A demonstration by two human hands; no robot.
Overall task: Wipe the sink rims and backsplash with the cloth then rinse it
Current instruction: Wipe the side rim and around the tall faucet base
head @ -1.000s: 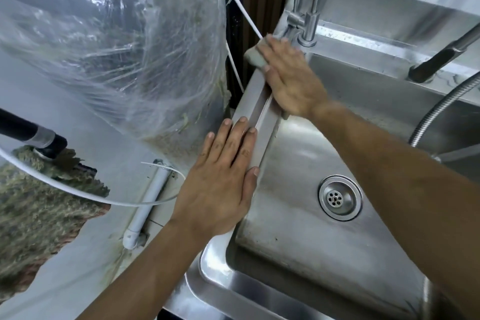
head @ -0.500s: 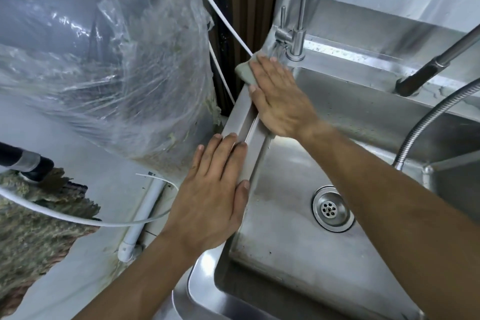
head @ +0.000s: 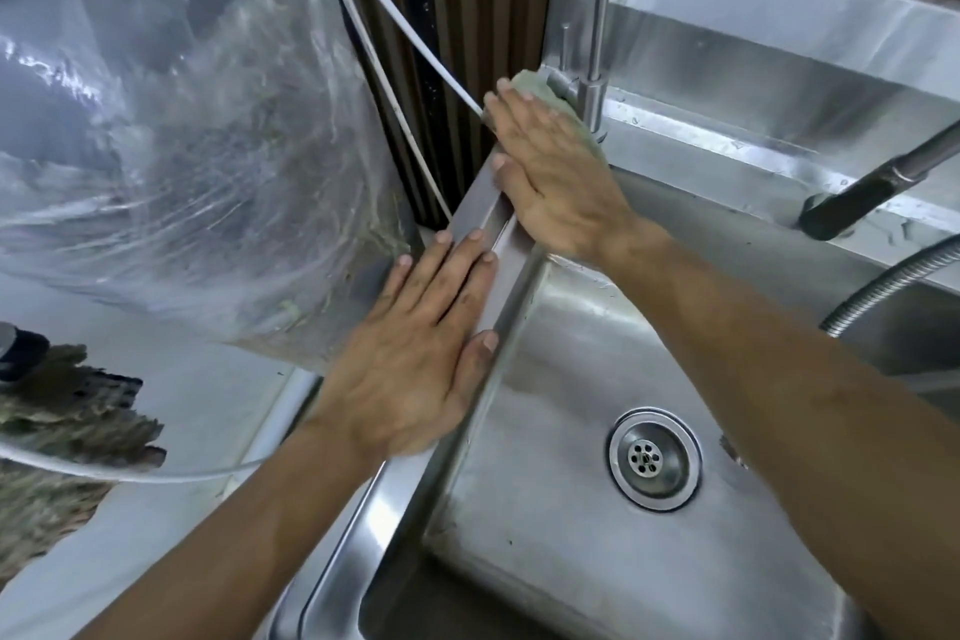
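A stainless steel sink has a raised left rim (head: 475, 205) and a steel backsplash (head: 727, 36) behind it. My right hand (head: 556, 172) lies flat on a pale green cloth (head: 540, 91), pressing it onto the far left corner of the rim beside a thin steel tap (head: 597, 42). Most of the cloth is hidden under the hand. My left hand (head: 415, 359) rests flat, fingers together, on the nearer part of the same left rim and holds nothing.
The basin has a round drain (head: 652, 457). A dark pull-out faucet head (head: 852, 208) and a metal hose (head: 883, 286) hang at the right. A large clear plastic bag (head: 171, 146), white tubing (head: 395, 47) and a shaggy mop (head: 52, 457) crowd the left.
My right hand has slid the cloth along the left rim toward the back corner, close to the thin tap. My left hand has stayed on the rim.
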